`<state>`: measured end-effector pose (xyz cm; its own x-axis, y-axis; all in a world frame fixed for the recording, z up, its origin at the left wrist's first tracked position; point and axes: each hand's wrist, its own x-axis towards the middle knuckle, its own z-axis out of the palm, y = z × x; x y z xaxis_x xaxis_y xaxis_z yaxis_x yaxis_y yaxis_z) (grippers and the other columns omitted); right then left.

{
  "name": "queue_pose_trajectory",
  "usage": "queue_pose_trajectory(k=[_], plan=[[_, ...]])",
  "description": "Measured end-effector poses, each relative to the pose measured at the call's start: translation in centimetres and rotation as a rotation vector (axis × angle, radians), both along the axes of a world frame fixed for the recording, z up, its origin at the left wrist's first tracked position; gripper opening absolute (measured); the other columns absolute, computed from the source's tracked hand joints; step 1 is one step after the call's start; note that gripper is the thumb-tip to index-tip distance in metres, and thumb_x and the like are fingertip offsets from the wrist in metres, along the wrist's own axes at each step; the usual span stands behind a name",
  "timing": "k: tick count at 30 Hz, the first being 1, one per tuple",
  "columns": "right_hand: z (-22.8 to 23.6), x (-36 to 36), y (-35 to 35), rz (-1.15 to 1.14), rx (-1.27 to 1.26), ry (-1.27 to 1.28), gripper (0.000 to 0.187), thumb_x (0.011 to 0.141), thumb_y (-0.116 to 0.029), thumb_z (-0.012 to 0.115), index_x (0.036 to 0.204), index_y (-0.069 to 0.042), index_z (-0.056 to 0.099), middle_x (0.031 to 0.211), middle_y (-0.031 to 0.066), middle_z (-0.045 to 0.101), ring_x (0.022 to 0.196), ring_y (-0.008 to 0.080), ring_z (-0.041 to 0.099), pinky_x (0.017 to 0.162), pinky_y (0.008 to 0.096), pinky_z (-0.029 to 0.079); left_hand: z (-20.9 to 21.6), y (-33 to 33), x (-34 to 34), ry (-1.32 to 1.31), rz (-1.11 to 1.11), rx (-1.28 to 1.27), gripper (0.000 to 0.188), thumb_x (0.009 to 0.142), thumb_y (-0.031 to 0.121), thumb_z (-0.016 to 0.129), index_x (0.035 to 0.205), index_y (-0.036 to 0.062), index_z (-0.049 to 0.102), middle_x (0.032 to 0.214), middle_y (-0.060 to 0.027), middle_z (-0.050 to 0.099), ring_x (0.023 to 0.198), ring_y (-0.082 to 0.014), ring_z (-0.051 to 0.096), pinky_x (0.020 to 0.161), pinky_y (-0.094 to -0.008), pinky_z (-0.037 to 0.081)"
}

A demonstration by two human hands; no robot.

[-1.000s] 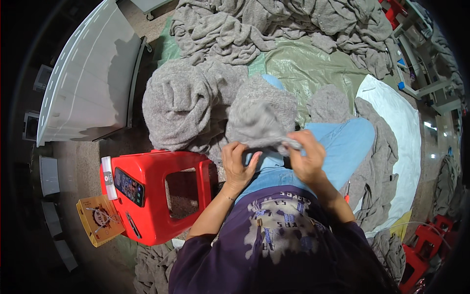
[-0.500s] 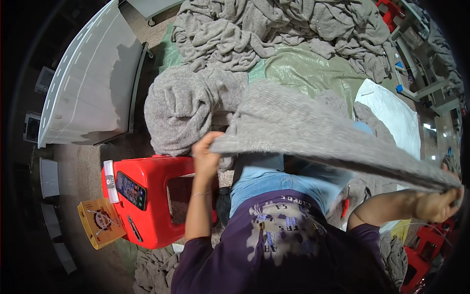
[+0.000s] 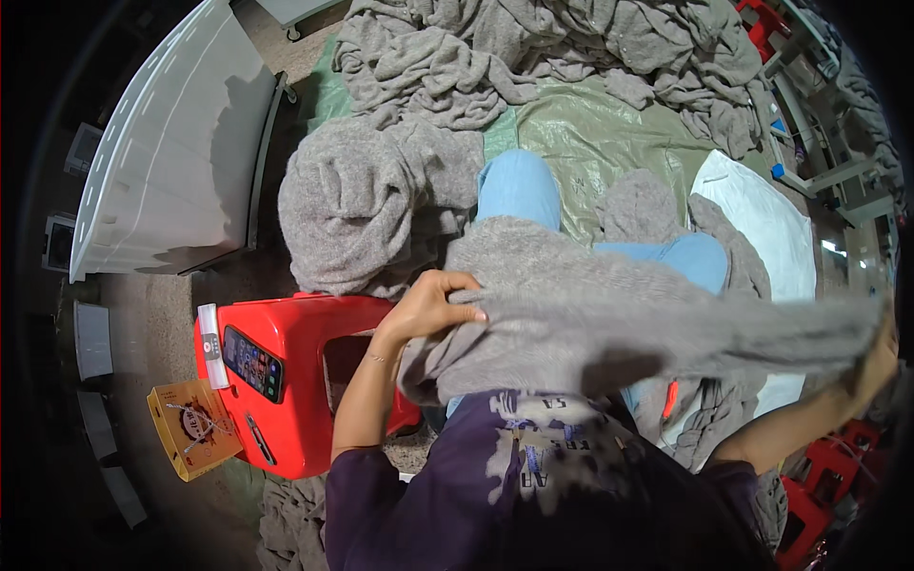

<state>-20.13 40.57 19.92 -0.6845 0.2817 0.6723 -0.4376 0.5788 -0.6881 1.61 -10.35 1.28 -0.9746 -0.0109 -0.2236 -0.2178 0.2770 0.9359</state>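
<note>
A long grey knitted garment (image 3: 571, 324) lies across my lap and is pulled out to the right, its far right part blurred. My left hand (image 3: 433, 306) grips its left part between thumb and fingers, near my left thigh. At the right rim of the view my right hand (image 3: 878, 357) holds the stretched end; its fingers are partly dark and smeared. A rounded bundle of the same grey knit (image 3: 347, 205) sits just beyond my left hand. My light blue trouser knees (image 3: 519, 186) show past the garment's far edge.
On my left is a red stool (image 3: 295, 319) bearing a phone (image 3: 253, 364) and a pen (image 3: 260, 440). An open yellow box (image 3: 195, 428) is beside it. A white bin (image 3: 176, 143) stands farther left. Grey knits (image 3: 562, 48) heap on a green sheet (image 3: 609, 133); a white sack (image 3: 762, 228) lies right.
The garment has come down and nearer my body, uncovering my knees. My left hand has shifted right and changed its hold; my right hand has moved slightly up at the rim.
</note>
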Motion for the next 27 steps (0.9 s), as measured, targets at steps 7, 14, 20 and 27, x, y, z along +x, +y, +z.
queue_pose_trajectory(k=[7, 14, 20, 27], plan=[[-9.5, -0.1, -3.1, 0.372, -0.027, -0.39, 0.028, 0.094, -0.018, 0.058, 0.117, -0.002, 0.059, 0.107, 0.0035, 0.061, 0.095, 0.0127, 0.056, 0.087, 0.0244, 0.041, -7.3, -3.2, 3.9, -0.13, 0.524, 0.394, 0.012, 0.077, 0.007, 0.075, 0.081, 0.004, 0.064, 0.076, 0.0023, 0.062, 0.073, -0.0047, 0.055, 0.067, -0.0205, 0.044], [-9.9, 7.2, -13.6, 1.218, -0.176, -0.655, 0.01, 0.082, -0.009, 0.058, 0.086, 0.0, 0.058, 0.074, 0.0096, 0.06, 0.063, 0.0204, 0.059, 0.074, 0.0333, 0.049, -2.3, 0.6, 1.8, 0.021, 0.698, -0.127, 0.018, 0.075, 0.01, 0.078, 0.07, 0.003, 0.062, 0.066, 0.0028, 0.059, 0.06, -0.0021, 0.048, 0.053, -0.0179, 0.038], [-11.9, 13.9, -28.2, 2.131, 0.136, -0.573, 0.022, 0.075, -0.003, 0.064, 0.097, 0.001, 0.065, 0.102, 0.0152, 0.061, 0.093, 0.0284, 0.06, 0.088, 0.0382, 0.047, 1.6, 7.2, -2.7, -0.125, 0.337, 0.732, 0.011, 0.078, 0.004, 0.075, 0.081, 0.0026, 0.065, 0.079, 0.0004, 0.065, 0.068, -0.0043, 0.056, 0.061, -0.019, 0.045], [-19.7, 10.8, -27.9, 1.46, -0.036, -0.623, 0.025, 0.076, 0.006, 0.058, 0.099, -0.003, 0.064, 0.114, 0.0164, 0.055, 0.107, 0.0259, 0.054, 0.092, 0.0347, 0.044, -0.7, 6.5, -0.2, -0.178, 0.346, 1.0, 0.018, 0.079, -0.002, 0.07, 0.096, 0.0002, 0.065, 0.089, -0.0007, 0.063, 0.073, -0.0024, 0.057, 0.064, -0.0164, 0.046]])
